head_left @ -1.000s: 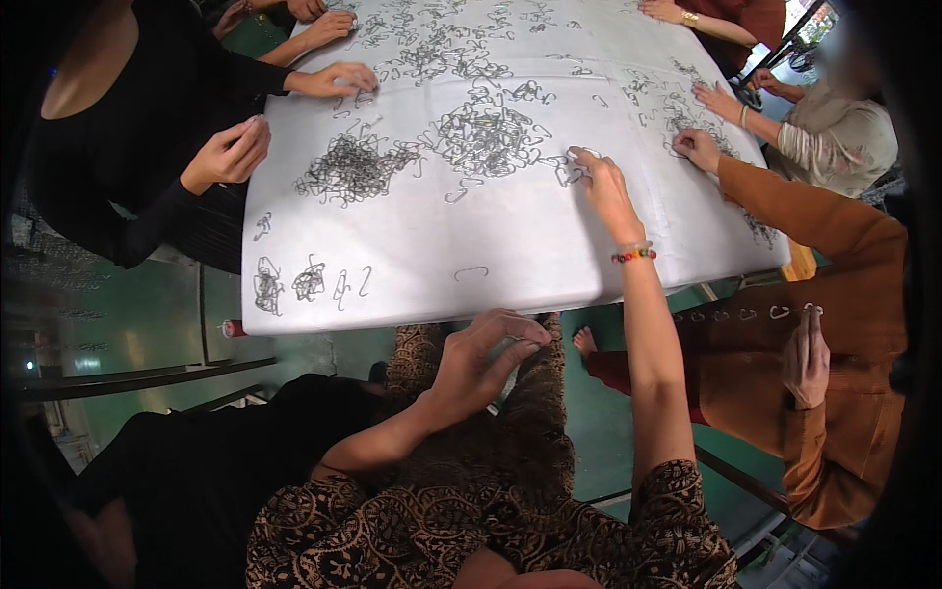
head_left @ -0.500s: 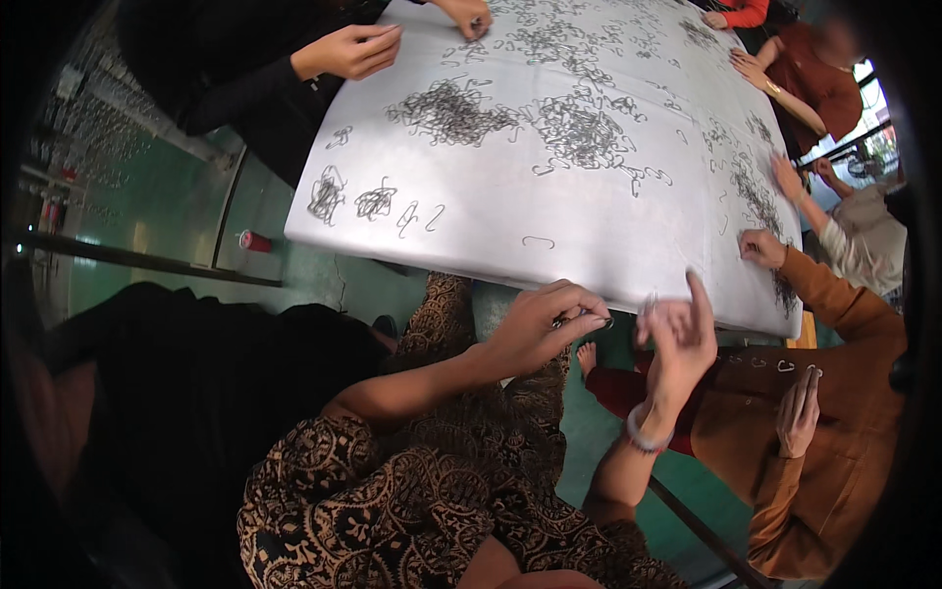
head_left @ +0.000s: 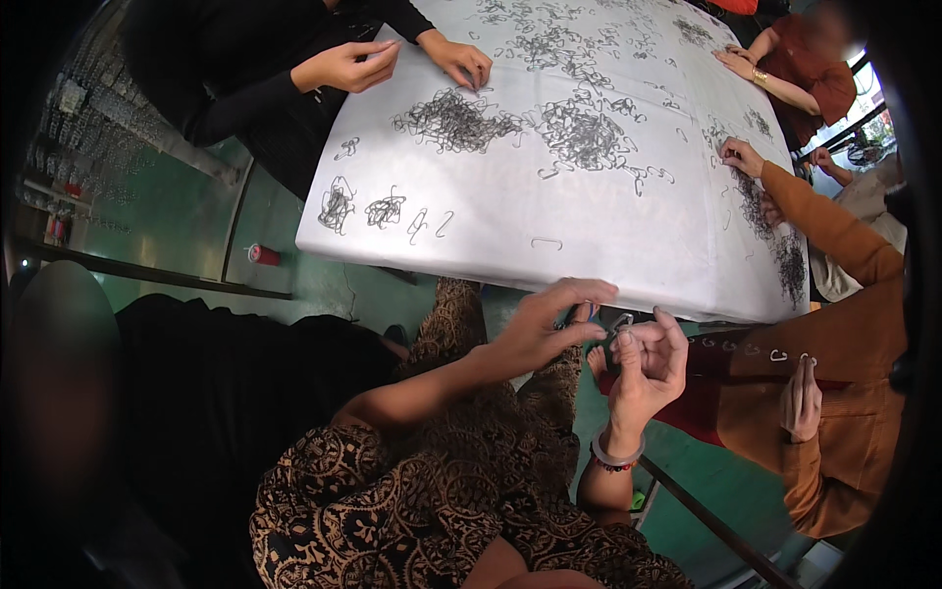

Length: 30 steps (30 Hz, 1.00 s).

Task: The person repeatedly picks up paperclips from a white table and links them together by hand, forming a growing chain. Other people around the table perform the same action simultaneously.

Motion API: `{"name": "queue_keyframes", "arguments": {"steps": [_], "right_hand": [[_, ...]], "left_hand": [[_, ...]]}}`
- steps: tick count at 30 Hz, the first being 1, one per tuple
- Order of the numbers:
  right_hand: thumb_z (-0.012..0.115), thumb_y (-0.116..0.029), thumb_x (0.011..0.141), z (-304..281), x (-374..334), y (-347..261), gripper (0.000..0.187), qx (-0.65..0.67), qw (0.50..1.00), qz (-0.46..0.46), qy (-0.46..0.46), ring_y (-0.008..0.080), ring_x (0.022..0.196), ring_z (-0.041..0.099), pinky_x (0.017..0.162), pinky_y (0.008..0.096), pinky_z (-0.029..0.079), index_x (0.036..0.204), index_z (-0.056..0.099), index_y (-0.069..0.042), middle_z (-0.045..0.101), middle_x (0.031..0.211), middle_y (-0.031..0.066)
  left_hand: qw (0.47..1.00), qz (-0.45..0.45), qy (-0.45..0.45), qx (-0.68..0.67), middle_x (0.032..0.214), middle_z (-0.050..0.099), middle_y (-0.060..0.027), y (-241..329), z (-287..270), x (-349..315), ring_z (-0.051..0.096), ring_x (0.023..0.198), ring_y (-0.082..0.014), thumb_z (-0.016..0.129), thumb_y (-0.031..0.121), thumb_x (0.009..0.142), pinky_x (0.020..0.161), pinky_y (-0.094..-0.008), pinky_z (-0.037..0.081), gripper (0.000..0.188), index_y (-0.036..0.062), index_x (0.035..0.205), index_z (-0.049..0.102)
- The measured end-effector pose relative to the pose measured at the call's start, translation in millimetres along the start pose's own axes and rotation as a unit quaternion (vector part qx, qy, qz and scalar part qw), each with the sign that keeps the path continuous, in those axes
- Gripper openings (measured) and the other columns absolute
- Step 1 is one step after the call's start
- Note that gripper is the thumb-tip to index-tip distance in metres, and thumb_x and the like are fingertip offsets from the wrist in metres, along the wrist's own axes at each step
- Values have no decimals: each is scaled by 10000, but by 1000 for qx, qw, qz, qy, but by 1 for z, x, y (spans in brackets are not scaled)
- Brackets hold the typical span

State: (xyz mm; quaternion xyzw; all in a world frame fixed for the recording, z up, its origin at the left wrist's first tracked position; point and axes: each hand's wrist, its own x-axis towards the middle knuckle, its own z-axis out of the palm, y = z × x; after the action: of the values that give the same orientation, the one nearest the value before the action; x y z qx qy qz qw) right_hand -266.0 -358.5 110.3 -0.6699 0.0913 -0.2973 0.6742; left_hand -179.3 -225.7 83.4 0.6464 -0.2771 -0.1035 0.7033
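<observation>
A small bent metal hook [head_left: 621, 322] is at the fingertips of my right hand [head_left: 650, 365], which pinches it in front of the near table edge. My left hand [head_left: 549, 324] faces it from the left, fingers stretched out and parted from the thumb. Its thumb tip comes close to the hook; whether they touch I cannot tell. The inside of my left palm is mostly hidden. A single wire hook [head_left: 547, 242] lies on the white-covered table [head_left: 491, 221] beyond my hands. Small piles of hooks [head_left: 385, 211] sit at the table's near left corner.
Larger heaps of hooks [head_left: 584, 135] spread over the table's middle and far side. Co-workers' hands [head_left: 461, 64] reach in at the far left and along the right edge. A brown-sleeved person [head_left: 834, 383] stands close on my right. A red cup [head_left: 263, 255] stands at the left.
My right hand has come left and down to my left hand, its raised finger now bent. My left thumb and fingers have parted. A brown-sleeved co-worker's hand moved farther up the right edge.
</observation>
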Motion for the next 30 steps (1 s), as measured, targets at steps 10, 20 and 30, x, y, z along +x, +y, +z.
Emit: {"name": "queue_keyframes", "arguments": {"steps": [10,20,30], "right_hand": [[638,158,833,-4,6,1,327,29,999,32,-30,112,817,615,736,218,512,1142,567,79,616,974,104],[653,124,831,5,7,21,350,-1,999,50,-3,46,740,615,612,163,472,1162,598,25,666,865,56],[630,128,854,13,-7,57,376,66,993,71,61,75,825,621,707,184,510,1209,574,19,629,898,29]], "left_hand": [[833,-101,119,531,782,682,-213,-126,-129,187,671,757,-405,697,288,845,688,-456,529,299,-7,796,706],[888,45,40,456,810,639,-157,-143,-95,158,638,646,-301,525,112,944,685,-402,526,162,-33,975,590],[977,-153,-68,-135,910,623,-59,10,-17,23,642,852,-144,564,70,968,769,-251,505,127,-16,1062,561]]}}
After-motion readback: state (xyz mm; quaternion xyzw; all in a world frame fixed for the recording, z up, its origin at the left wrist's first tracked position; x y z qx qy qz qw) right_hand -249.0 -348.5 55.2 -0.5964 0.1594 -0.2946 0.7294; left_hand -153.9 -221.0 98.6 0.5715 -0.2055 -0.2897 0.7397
